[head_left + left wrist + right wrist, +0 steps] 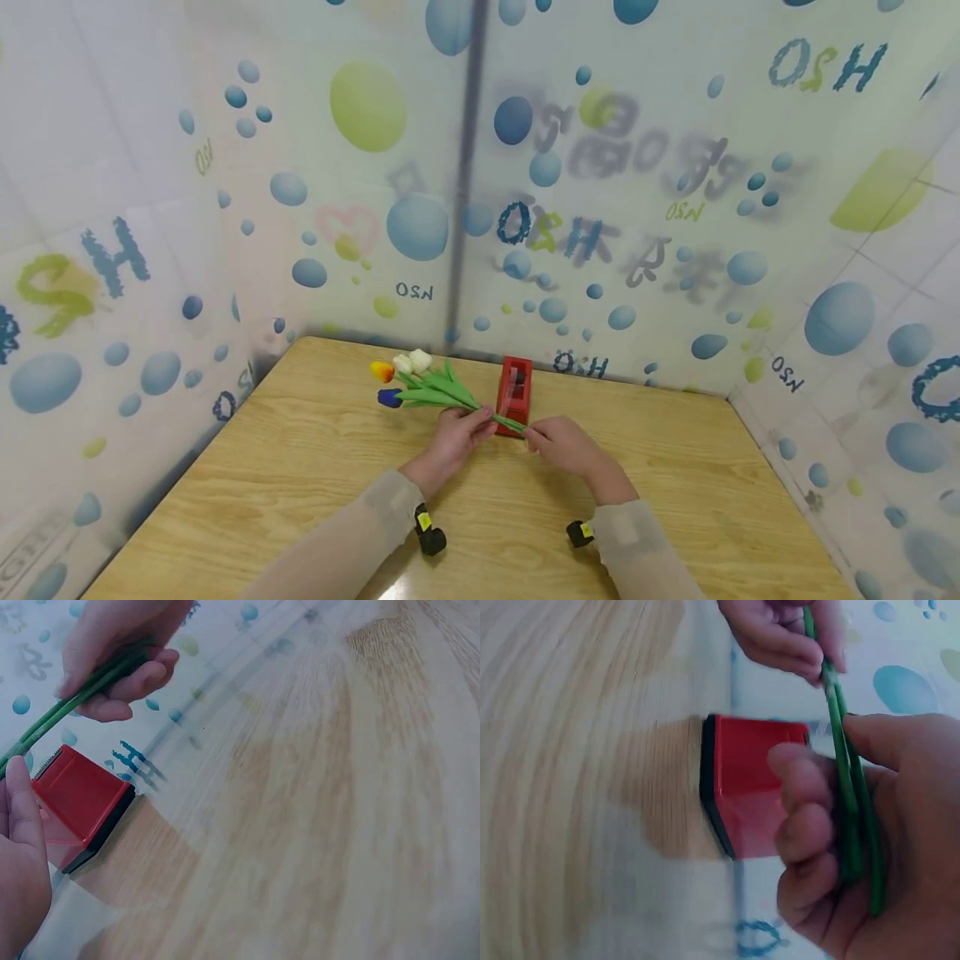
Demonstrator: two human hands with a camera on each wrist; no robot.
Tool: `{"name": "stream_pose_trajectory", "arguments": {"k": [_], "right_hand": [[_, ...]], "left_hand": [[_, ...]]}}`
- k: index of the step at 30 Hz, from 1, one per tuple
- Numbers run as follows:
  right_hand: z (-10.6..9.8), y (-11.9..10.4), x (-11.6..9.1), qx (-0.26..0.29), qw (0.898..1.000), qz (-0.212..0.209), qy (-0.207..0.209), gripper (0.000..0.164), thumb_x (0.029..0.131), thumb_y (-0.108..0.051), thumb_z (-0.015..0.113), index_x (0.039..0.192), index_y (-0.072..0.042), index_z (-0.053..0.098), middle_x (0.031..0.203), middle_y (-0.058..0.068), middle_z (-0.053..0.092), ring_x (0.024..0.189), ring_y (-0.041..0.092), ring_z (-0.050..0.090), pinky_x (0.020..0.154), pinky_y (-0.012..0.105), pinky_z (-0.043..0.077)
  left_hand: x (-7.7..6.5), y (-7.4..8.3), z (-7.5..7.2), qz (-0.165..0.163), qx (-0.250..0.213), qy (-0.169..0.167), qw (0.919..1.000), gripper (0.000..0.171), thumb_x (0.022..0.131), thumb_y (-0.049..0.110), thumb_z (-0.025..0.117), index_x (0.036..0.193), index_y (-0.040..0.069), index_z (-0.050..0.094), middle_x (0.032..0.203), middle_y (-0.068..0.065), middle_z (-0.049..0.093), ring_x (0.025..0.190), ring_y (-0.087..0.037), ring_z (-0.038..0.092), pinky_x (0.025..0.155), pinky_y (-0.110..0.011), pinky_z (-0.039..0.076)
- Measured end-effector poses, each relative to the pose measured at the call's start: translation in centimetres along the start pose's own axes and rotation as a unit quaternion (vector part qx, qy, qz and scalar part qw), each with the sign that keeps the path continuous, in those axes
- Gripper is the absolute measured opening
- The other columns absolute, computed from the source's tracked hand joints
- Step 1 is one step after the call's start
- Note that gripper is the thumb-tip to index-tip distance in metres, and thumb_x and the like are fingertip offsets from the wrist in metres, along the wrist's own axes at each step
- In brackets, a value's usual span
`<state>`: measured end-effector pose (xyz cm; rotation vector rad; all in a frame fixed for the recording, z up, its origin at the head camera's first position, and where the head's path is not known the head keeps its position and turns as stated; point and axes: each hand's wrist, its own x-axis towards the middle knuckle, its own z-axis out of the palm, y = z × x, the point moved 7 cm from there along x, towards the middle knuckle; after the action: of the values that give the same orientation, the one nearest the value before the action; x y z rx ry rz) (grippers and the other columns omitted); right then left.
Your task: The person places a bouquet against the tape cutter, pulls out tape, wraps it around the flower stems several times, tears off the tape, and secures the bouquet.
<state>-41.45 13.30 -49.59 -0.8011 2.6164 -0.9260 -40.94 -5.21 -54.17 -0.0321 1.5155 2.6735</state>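
A bunch of artificial tulips point(435, 387) with white, yellow-orange and blue heads lies slantwise in both hands, blooms to the left. My left hand point(459, 437) pinches the green stems just below the leaves. My right hand point(567, 447) holds the lower stem ends; in the right wrist view its fingers curl around the stems point(844, 761). Right behind the stems stands a red tape dispenser point(517, 379) with a black base edge. A clear strip seems to stretch from the dispenser toward the stems, and a shiny patch shows on them near the left fingers.
The wooden table point(337, 500) extends around both forearms. At its back edge rises a wall covering point(420, 308) printed with blue and green drops, and similar walls flank the left and right sides.
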Motion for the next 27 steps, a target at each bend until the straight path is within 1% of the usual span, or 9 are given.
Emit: {"name": "stream_pose_trajectory", "arguments": {"k": [2, 4, 7, 10, 13, 16, 19, 23, 27], "right_hand": [[0.5, 0.3, -0.1, 0.074, 0.996, 0.033, -0.023, 0.049, 0.116, -0.035, 0.043, 0.098, -0.002, 0.074, 0.062, -0.003, 0.06, 0.053, 0.011, 0.05, 0.053, 0.025, 0.044], [1.3, 0.9, -0.3, 0.166, 0.983, 0.067, -0.046, 0.056, 0.117, -0.041, 0.039, 0.105, 0.001, 0.073, 0.061, -0.004, 0.061, 0.049, 0.008, 0.049, 0.048, 0.022, 0.041], [2.3, 2.0, -0.7, 0.292, 0.946, 0.116, -0.082, 0.061, 0.117, -0.045, 0.034, 0.103, -0.001, 0.073, 0.06, -0.009, 0.056, 0.046, 0.001, 0.043, 0.043, 0.017, 0.034], [3.0, 2.6, -1.0, 0.375, 0.91, 0.138, -0.11, 0.058, 0.118, -0.042, 0.029, 0.094, -0.008, 0.07, 0.058, -0.012, 0.045, 0.045, -0.001, 0.035, 0.042, 0.015, 0.028], [3.1, 2.8, -0.9, 0.414, 0.891, 0.139, -0.125, 0.05, 0.119, -0.035, 0.029, 0.091, -0.012, 0.064, 0.058, -0.013, 0.038, 0.046, -0.001, 0.031, 0.043, 0.016, 0.026], [2.9, 3.0, -0.5, 0.401, 0.9, 0.13, -0.108, 0.044, 0.118, -0.032, 0.035, 0.09, -0.012, 0.062, 0.059, -0.014, 0.04, 0.047, 0.0, 0.033, 0.044, 0.016, 0.028], [2.3, 3.1, -0.1, 0.351, 0.927, 0.103, -0.076, 0.044, 0.117, -0.031, 0.039, 0.09, -0.005, 0.062, 0.061, -0.012, 0.044, 0.049, 0.002, 0.034, 0.046, 0.017, 0.03], [1.4, 2.5, 0.4, 0.238, 0.97, 0.045, -0.026, 0.049, 0.117, -0.028, 0.04, 0.094, 0.011, 0.061, 0.063, -0.007, 0.043, 0.052, 0.008, 0.033, 0.049, 0.019, 0.031], [0.5, 1.5, 0.7, 0.116, 0.993, -0.005, 0.035, 0.045, 0.116, -0.022, 0.044, 0.092, 0.01, 0.065, 0.066, -0.005, 0.045, 0.057, 0.008, 0.035, 0.053, 0.021, 0.032]], "left_hand": [[0.1, -0.1, -0.1, -0.002, -0.001, 0.001, 1.0, 0.007, 0.104, 0.003, 0.065, 0.098, 0.004, 0.068, 0.094, -0.002, 0.071, 0.083, -0.009, 0.074, 0.08, -0.021, 0.065], [0.1, -0.1, 0.0, 0.0, 0.003, 0.0, 1.0, 0.004, 0.104, 0.001, 0.065, 0.101, 0.001, 0.068, 0.093, -0.001, 0.071, 0.083, -0.009, 0.075, 0.08, -0.021, 0.065], [0.1, 0.0, 0.2, 0.004, 0.011, -0.01, 0.9999, 0.006, 0.104, 0.0, 0.064, 0.102, 0.001, 0.07, 0.092, 0.0, 0.072, 0.082, -0.009, 0.075, 0.08, -0.022, 0.066], [0.0, 0.0, 0.4, 0.008, 0.017, -0.021, 0.9996, 0.01, 0.104, -0.001, 0.064, 0.101, 0.003, 0.072, 0.09, 0.001, 0.073, 0.081, -0.009, 0.075, 0.079, -0.023, 0.066], [-0.1, 0.1, 0.5, 0.008, 0.016, -0.025, 0.9995, 0.01, 0.105, -0.001, 0.062, 0.101, 0.002, 0.071, 0.089, 0.001, 0.073, 0.08, -0.009, 0.075, 0.079, -0.022, 0.066], [0.0, 0.2, 0.6, 0.009, 0.01, -0.023, 0.9996, 0.007, 0.105, -0.001, 0.062, 0.105, -0.002, 0.069, 0.089, 0.0, 0.073, 0.079, -0.008, 0.075, 0.078, -0.021, 0.066], [0.0, 0.3, 0.7, 0.006, -0.001, -0.02, 0.9998, 0.006, 0.105, 0.001, 0.064, 0.105, -0.001, 0.069, 0.089, 0.001, 0.074, 0.079, -0.008, 0.075, 0.078, -0.021, 0.066], [0.1, 0.3, 0.6, 0.003, -0.021, -0.017, 0.9996, 0.008, 0.104, 0.003, 0.066, 0.1, 0.007, 0.072, 0.086, 0.001, 0.076, 0.078, -0.009, 0.075, 0.078, -0.023, 0.066], [0.3, 0.2, 0.3, 0.003, -0.036, -0.004, 0.9993, 0.013, 0.103, 0.003, 0.068, 0.095, 0.012, 0.074, 0.085, 0.001, 0.078, 0.078, -0.009, 0.076, 0.077, -0.024, 0.067]]}}
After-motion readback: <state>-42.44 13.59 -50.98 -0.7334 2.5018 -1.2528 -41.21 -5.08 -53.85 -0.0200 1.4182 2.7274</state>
